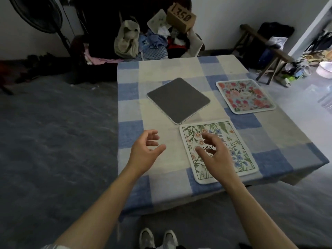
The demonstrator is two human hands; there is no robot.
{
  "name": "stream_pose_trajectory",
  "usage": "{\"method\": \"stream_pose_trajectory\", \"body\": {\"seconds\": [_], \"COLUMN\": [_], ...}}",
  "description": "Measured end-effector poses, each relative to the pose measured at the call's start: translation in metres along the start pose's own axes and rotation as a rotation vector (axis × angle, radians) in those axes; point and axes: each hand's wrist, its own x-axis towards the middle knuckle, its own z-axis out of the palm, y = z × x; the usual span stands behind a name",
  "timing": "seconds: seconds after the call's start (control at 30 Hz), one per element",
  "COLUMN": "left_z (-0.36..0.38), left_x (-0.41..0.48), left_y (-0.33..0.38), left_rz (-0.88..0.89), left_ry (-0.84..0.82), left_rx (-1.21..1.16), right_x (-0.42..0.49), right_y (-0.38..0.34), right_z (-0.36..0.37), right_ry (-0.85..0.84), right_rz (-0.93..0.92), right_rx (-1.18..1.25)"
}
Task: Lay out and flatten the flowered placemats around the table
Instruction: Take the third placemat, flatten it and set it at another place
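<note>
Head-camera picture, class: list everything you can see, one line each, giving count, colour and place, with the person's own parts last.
Table: one, blue-and-cream checked cloth, centre.
Botanical placemat: one, white with green and blue flowers, near edge, lying flat.
Rose placemat: one, pink and red flowers, right side.
Grey mat: one, dark grey side up, middle.
Cardboard box: one, brown, on the clothes pile behind.
Clothes pile: one, mixed colours, by the far wall.
Fan: one, black, far left.
Wooden stool: one, brown, far right.
Shoes: two, pale, bottom.
Left hand: open, over the cloth.
Right hand: open, over the botanical placemat.
</note>
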Motion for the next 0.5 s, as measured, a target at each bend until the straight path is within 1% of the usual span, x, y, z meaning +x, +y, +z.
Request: {"method": "stream_pose_trajectory", "body": {"seconds": [0.07,0.13,0.27,0.37,0.5], "left_z": [-0.001,-0.004,-0.022,-0.037,-0.063], "left_x": [0.001,0.004,0.018,0.039,0.064], "left_y": [0.003,0.006,0.015,0.018,0.009], "left_rz": [-0.024,-0.002,0.045,0.044,0.086], "left_ry": [0.014,0.000,-0.038,-0.053,-0.120], "left_rx": [-0.032,-0.044,-0.043,-0.084,-0.133], "right_x": [0.003,0.006,0.007,0.009,0.011], "right_y": [0.000,-0.002,-0.015,-0.029,-0.047], "right_z": [0.004,0.009,0.021,0.030,0.058], "right_ry": [0.013,0.027,0.069,0.102,0.220], "right_rz": [-0.028,-0.035,0.027,0.049,0.115], "right_rx": [0.004,0.019,0.132,0.202,0.278]}}
